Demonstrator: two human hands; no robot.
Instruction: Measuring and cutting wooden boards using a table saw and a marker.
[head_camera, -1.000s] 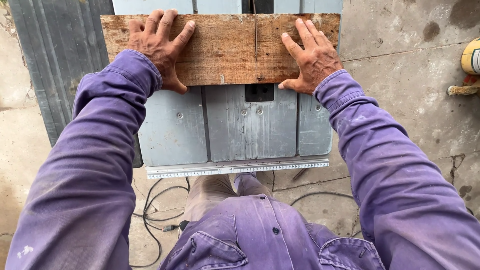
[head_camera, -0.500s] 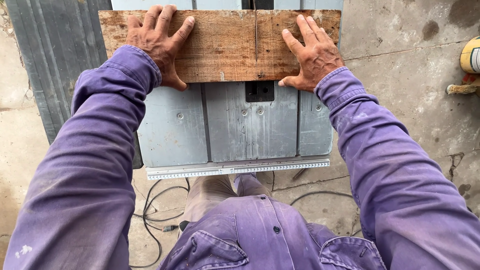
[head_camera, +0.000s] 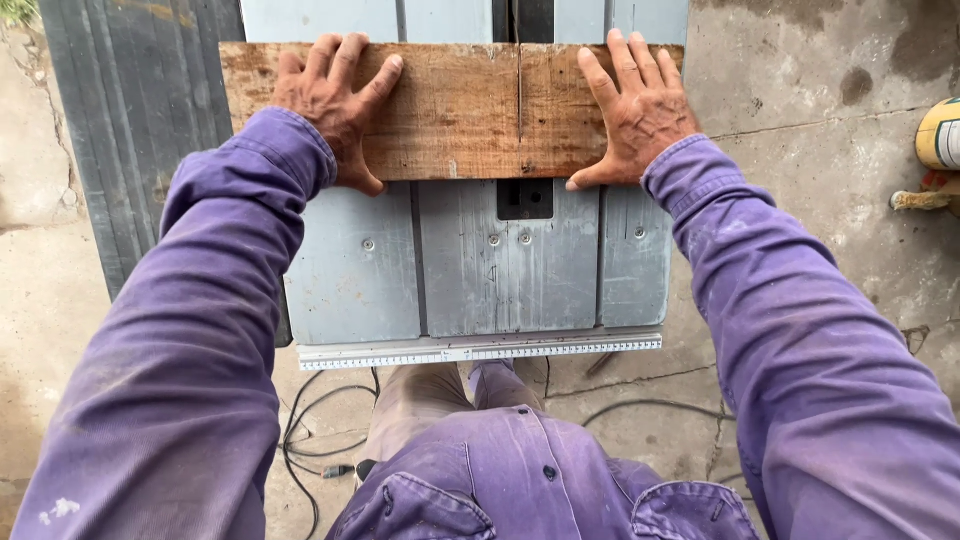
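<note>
A weathered brown wooden board (head_camera: 460, 110) lies across the far part of a grey metal saw table (head_camera: 480, 270). My left hand (head_camera: 335, 100) presses flat on the board's left part, fingers spread. My right hand (head_camera: 635, 105) presses flat on its right part, thumb at the near edge. A thin cut line (head_camera: 519, 110) runs through the board between my hands, in line with the dark slot (head_camera: 525, 198) in the table. Both arms are in purple sleeves.
A ruler strip (head_camera: 480, 350) edges the table's near side. Dark grey corrugated sheet (head_camera: 130, 130) leans at the left. Black cables (head_camera: 320, 440) lie on the cracked concrete floor (head_camera: 820, 200) below. A yellow round object (head_camera: 938, 135) sits at the right edge.
Both hands and the board have slid a little farther away across the table, and the cut line in the board has grown longer.
</note>
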